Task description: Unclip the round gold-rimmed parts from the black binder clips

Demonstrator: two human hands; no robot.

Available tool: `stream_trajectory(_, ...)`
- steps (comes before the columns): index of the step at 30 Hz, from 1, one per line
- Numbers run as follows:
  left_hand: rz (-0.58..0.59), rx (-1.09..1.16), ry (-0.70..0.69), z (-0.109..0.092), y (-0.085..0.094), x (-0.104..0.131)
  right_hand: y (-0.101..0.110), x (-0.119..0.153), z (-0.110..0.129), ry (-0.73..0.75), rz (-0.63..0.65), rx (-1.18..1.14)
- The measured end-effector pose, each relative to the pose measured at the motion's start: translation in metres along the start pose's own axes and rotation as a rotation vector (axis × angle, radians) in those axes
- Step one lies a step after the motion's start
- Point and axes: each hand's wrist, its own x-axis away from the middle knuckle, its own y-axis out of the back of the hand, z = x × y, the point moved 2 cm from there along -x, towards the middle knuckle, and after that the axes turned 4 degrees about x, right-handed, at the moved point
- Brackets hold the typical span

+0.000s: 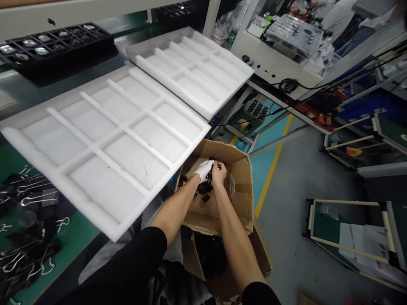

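Observation:
Both my hands reach down into an open cardboard box (244,169). My left hand (203,169) wears a white glove, and its fingers are closed around small dark pieces with shiny metal glints. Right beside it, my bare right hand (219,173) has curled fingers, also closed on dark pieces. The hands are close together, and the exact kind of the pieces is too small to tell. More dark pieces (205,188) lie loose in the box below the hands.
Two white foam trays with dividers, a near one (121,127) and a far one (197,63), jut over the table edge left of the box. Black binder clips (32,228) lie piled on the green table. A second carton (263,258) stands below; a cart (349,237) is at right.

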Motion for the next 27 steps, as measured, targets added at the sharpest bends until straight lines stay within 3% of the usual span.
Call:
stream_trajectory(4, 0.112, 0.129, -0.059, -0.023, -0.015, 0.037, 0.05, 0.018, 0.037, 0.117, -0.099, -0.024)
stream_trajectory(7, 0.122, 0.188, -0.19, -0.039, -0.013, 0.071, 0.083, 0.045, 0.066, 0.224, -0.142, -0.064)
stream_trajectory(11, 0.088, 0.244, -0.458, -0.066, 0.005, 0.126, 0.116, 0.098, 0.105, 0.375, -0.222, -0.129)
stream_trajectory(15, 0.021, 0.268, -0.688, -0.096, 0.038, 0.191, 0.139, 0.159, 0.151, 0.585, -0.286, -0.239)
stream_trajectory(18, -0.034, 0.317, -0.89, -0.116, 0.077, 0.242, 0.146, 0.211, 0.19, 0.781, -0.313, -0.351)
stream_trajectory(21, -0.178, 0.346, -1.048, -0.122, 0.137, 0.293, 0.132, 0.271, 0.228, 0.926, -0.214, -0.466)
stream_trajectory(24, -0.473, 0.272, -1.117, -0.107, 0.216, 0.345, 0.093, 0.342, 0.257, 1.013, 0.016, -0.637)
stream_trajectory(27, -0.803, 0.158, -1.072, -0.072, 0.3, 0.396, 0.038, 0.423, 0.272, 1.015, 0.314, -0.778)
